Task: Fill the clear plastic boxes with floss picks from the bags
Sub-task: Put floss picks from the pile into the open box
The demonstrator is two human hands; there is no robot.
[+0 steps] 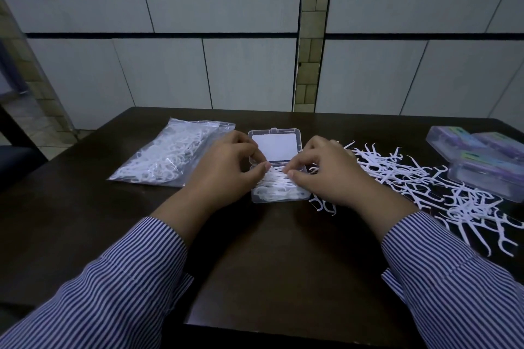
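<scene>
A clear plastic box [275, 137] lies open at the table's middle, its lid flat toward the wall. White floss picks [279, 188] fill its near half. My left hand [224, 170] hovers over the box's left side, fingers curled, thumb and fingertips touching the picks. My right hand [326, 176] is at the box's right side, fingertips pinching picks inside it. A clear bag [170, 156] full of floss picks lies to the left. Loose floss picks [419, 178] are spread on the table to the right.
Several closed clear boxes [482, 161] with coloured labels stand stacked at the far right edge. The dark wooden table [269, 258] ends close to a tiled wall behind. A dark chair part shows at the far left.
</scene>
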